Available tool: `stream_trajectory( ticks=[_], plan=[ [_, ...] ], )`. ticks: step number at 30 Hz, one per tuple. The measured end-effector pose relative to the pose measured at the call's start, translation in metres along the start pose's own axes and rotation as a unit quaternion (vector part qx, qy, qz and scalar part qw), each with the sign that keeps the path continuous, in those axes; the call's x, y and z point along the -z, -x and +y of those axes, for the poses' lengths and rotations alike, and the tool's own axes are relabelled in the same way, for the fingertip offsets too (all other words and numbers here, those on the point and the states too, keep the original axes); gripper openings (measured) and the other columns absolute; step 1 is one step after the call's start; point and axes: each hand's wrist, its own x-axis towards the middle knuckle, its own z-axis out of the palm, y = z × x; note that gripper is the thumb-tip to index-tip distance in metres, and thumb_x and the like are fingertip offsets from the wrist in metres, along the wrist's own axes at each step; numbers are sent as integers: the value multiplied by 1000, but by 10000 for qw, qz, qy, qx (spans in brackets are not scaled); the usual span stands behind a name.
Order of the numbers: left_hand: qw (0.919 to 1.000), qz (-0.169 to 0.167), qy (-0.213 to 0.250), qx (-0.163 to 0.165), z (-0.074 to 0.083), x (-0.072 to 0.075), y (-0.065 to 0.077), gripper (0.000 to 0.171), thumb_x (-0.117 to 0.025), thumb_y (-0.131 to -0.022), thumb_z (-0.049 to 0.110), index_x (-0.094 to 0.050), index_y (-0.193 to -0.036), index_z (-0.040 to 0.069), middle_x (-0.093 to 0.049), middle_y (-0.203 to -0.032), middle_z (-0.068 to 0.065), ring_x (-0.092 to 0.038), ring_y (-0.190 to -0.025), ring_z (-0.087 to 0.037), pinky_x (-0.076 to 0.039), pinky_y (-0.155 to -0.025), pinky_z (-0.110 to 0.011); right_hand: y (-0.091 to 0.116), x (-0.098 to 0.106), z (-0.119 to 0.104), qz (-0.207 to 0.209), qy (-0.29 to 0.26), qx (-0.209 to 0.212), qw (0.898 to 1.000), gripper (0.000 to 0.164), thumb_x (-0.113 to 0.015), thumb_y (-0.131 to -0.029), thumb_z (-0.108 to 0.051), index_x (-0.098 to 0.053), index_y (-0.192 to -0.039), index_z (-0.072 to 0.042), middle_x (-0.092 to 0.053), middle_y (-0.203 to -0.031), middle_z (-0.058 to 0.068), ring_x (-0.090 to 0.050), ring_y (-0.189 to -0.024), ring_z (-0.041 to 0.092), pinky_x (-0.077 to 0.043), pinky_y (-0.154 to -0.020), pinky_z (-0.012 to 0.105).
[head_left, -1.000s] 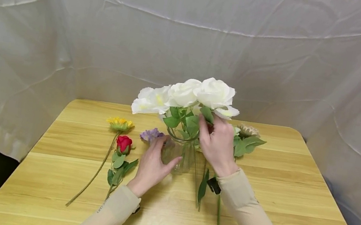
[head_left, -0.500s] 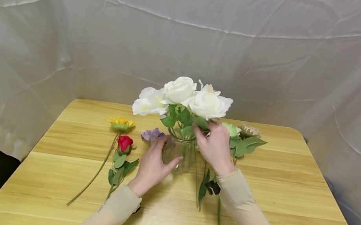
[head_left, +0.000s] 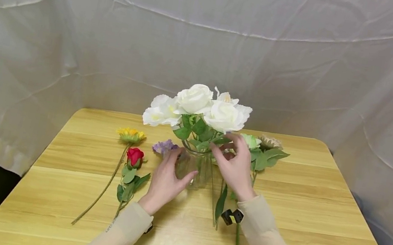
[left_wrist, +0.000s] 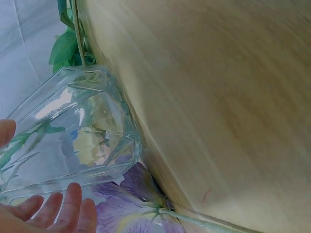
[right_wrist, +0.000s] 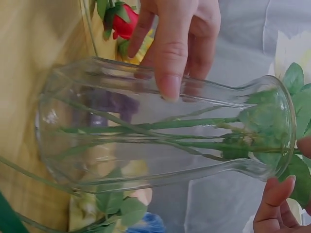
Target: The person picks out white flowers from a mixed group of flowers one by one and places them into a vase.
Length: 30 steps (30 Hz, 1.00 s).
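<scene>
A clear glass vase (head_left: 202, 173) stands upright near the table's middle. Several white flowers (head_left: 194, 99) with green leaves rise above its rim. Their green stems (right_wrist: 194, 124) cross inside the glass in the right wrist view. My left hand (head_left: 166, 180) holds the vase from the left, with thumb on the near side and fingers behind, as the right wrist view shows. My right hand (head_left: 237, 166) is at the right of the rim, its thumb and index finger apart around a green leaf (head_left: 221, 141) below the blooms.
Left of the vase lie a yellow flower (head_left: 131, 135), a red rose (head_left: 134, 157) and a purple flower (head_left: 164, 146). To the right are a pale green flower (head_left: 251, 141) and a beige flower (head_left: 270, 142) with leaves. Grey cloth (head_left: 209, 46) hangs behind the wooden table (head_left: 319, 229).
The front right white flower has come down and left, lower over the vase. My right hand has shifted slightly down and its fingers have spread. The left hand stays put.
</scene>
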Motion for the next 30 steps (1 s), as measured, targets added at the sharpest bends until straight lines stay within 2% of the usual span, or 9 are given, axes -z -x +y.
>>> stream_trajectory(
  ticks=[6, 10, 13, 17, 23, 30],
  plan=[
    [10000, -48, -19, 67, -1, 1, 3, 76, -71, -80, 45, -42, -138, 6, -53, -129, -16, -56, -108, -33, -50, -86, -50, 13, 6, -18, -51, -542, 35, 9985, 48, -68, -82, 1, -47, -125, 7, -53, -109, 24, -58, -82, 31, -53, -58, 26],
    [9999, -81, -8, 108, -2, 3, 5, 77, -71, -80, 46, -41, -139, 7, -52, -131, -16, -56, -108, -34, -51, -84, -50, 17, 10, -17, -115, -741, -39, 9972, 51, -65, -83, 6, -43, -129, 5, -55, -105, 28, -57, -85, 33, -52, -59, 24],
    [9998, -112, 37, 135, -2, 5, 6, 76, -70, -81, 47, -41, -140, 8, -50, -133, -15, -56, -108, -33, -52, -82, -50, 19, 14, -14, -178, -791, -229, 9964, 49, -63, -83, 8, -43, -128, 4, -58, -102, 26, -57, -85, 33, -51, -59, 24],
    [9998, -113, 146, 96, -3, 8, 7, 72, -69, -82, 46, -42, -138, 10, -51, -132, -12, -56, -107, -31, -52, -82, -47, 21, 20, -8, -295, -856, -493, 9947, 45, -59, -84, 10, -44, -125, 5, -59, -101, 22, -57, -85, 30, -52, -63, 24],
    [9996, 13, 272, -56, -5, 11, 9, 60, -69, -84, 39, -49, -131, 8, -54, -125, -8, -57, -105, -29, -52, -84, -42, 25, 28, 23, -549, -821, -840, 9916, 37, -59, -87, 5, -49, -122, 3, -60, -105, 22, -57, -89, 25, -52, -69, 19],
    [9971, 128, 672, -321, -6, 15, 11, 38, -70, -85, 26, -58, -114, 6, -61, -106, -9, -58, -96, -28, -51, -82, -43, 30, 45, 42, -826, -580, -994, 9899, 29, -59, -90, -2, -53, -118, 0, -60, -105, 22, -58, -91, 27, -51, -68, 19]
  ],
)
